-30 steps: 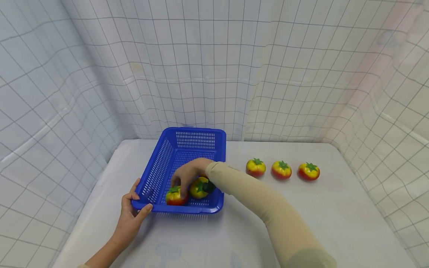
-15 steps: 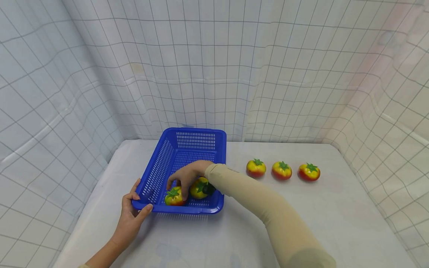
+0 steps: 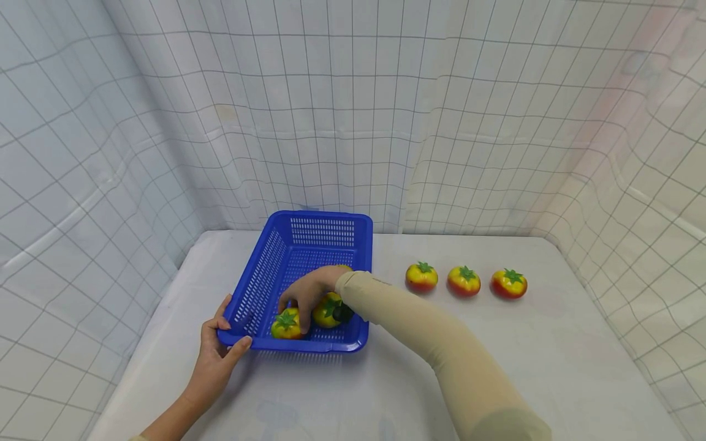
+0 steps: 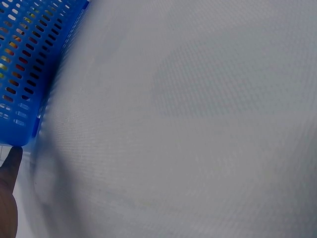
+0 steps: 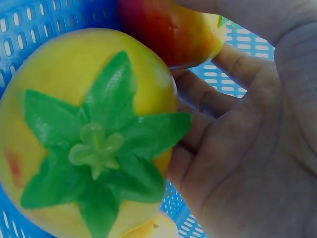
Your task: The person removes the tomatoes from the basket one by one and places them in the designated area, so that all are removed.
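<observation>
In the head view my left hand [image 3: 212, 352] grips the near left corner of a blue plastic basket [image 3: 292, 346], thumb on the front rim and fingers at the side. My right hand [image 3: 306, 294] reaches into the basket and holds a red-and-yellow toy tomato [image 3: 284, 327] with a green leafy top, low by the front wall. The right wrist view shows thumb and fingers around this tomato [image 5: 171, 29]. Close beside it lies a second toy tomato [image 3: 325, 312], partly covered by the wrist. A sliver of another yellow one [image 3: 344, 267] shows behind the wrist.
Three more toy tomatoes stand in a row right of the basket: the left one [image 3: 421, 277], the middle one [image 3: 463, 282] and the right one [image 3: 508, 284]. A white cloth [image 3: 496, 355] covers the table. Grid-patterned curtains [image 3: 353, 122] enclose the back and sides.
The held tomato has turned and shifted slightly left in the basket, its leafy top now showing more. My left hand keeps its grip on the corner.
</observation>
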Demonstrator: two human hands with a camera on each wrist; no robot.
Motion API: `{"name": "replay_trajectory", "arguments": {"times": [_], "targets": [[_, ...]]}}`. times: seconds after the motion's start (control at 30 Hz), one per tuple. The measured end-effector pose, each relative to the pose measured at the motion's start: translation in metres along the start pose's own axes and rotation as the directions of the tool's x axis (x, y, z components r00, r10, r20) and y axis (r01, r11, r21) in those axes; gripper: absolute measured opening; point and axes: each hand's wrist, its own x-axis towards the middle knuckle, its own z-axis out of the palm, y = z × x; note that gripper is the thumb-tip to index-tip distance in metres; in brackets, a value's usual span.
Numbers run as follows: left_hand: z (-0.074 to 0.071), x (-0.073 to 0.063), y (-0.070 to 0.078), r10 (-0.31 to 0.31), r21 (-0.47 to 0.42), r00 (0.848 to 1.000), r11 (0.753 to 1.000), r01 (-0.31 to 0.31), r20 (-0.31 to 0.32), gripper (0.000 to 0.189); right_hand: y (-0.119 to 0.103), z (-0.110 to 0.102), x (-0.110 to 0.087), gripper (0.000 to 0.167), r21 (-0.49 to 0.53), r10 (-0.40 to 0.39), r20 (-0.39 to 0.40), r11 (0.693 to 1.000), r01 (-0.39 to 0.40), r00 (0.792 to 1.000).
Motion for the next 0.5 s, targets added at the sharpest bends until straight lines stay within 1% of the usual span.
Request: {"name": "replay_trajectory", "arguments": {"times": [0.2, 0.33, 0.5], "targets": [[0.0003, -0.0003, 0.0009, -0.011, 0.002, 1.000, 1.000, 0.011, 0.003, 0.039, 0.0014, -0.0004, 0.0012, 0.063, 0.008, -0.026, -0.004, 1.000, 0.026, 1.000], [0.0006, -0.0002, 0.0018, -0.019, 0.008, 1.000, 1.000, 0.019, 0.005, 0.039, 0.0029, -0.0011, 0.0001, 0.061, 0.031, -0.067, -0.017, 0.997, 0.068, 0.998], [0.0005, -0.0002, 0.0018, -0.017, 0.016, 1.000, 1.000, 0.017, 0.004, 0.039, 0.0052, -0.0026, -0.0068, 0.058, 0.099, -0.087, -0.075, 0.991, 0.095, 0.993]]}}
